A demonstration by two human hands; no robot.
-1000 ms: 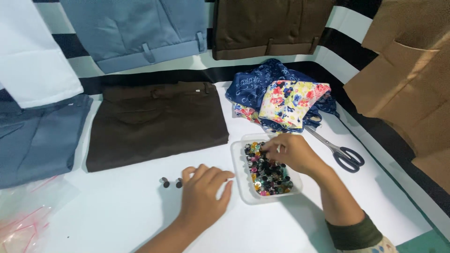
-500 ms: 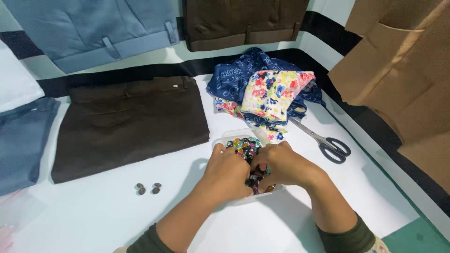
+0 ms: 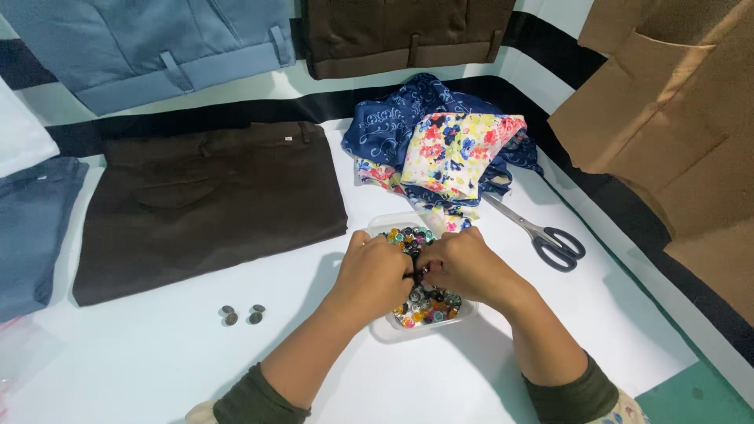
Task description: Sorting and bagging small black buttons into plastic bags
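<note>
White table (image 3: 157,369): both hands (left (image 3: 375,276), right (image 3: 463,265)) over button tray (image 3: 428,318).

Clear tray (image 3: 382,332) of mixed colourful buttons (image 3: 430,308)

**A sewing or tailoring workspace**

The scene looks like a garment worktable. A white table (image 3: 157,369) is laid with folded brown trousers (image 3: 208,200), blue trousers (image 3: 169,47) and another dark pair (image 3: 400,31) at the far edge. Floral and navy fabric pieces (image 3: 448,153) lie bunched beside metal scissors (image 3: 542,233). A clear tray of mixed buttons (image 3: 428,310) and three loose metal buttons (image 3: 240,315) sit nearby, and brown paper pattern pieces (image 3: 675,118) lie on the right.
</note>
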